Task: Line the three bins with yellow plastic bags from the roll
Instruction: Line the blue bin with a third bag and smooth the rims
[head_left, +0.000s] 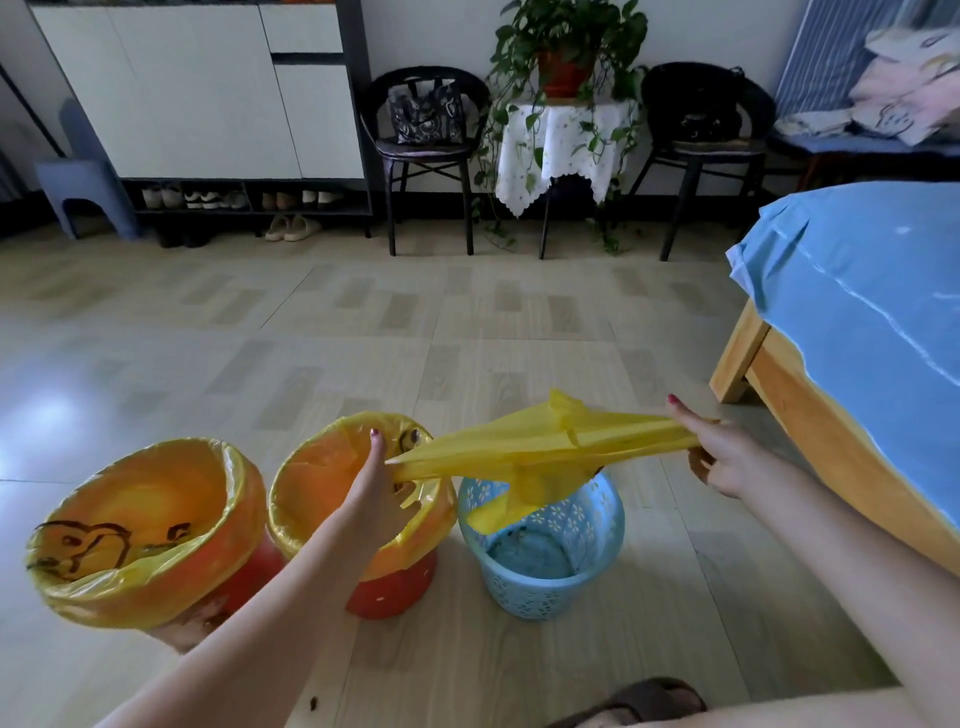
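Two of the three bins already wear their liners: the far-left orange plastic bin with a drawn figure and the middle orange plastic bin each have a thin yellow plastic bag folded over the rim. The third, a pale blue perforated plastic basket, stands just to the right of the middle bin on the pale wood-pattern floor and is still bare inside.

The step in hand looks to be opening the last bag. A crumpled yellow plastic bag is stretched taut between both hands, directly above the blue basket, with a loose flap hanging down to about its rim. The left hand has its fingers closed on one end of the bag, over the middle bin. The right hand pinches the other end, fingers closed on the film, near the wooden bed frame with a blue sheet.

The roll itself is not in view, and whether the bag's mouth is already parted is hard to tell from the bunched film.

Next, the mouth likely needs finding and spreading, then the closed end lowered into the basket and the open edge turned over its rim all round.
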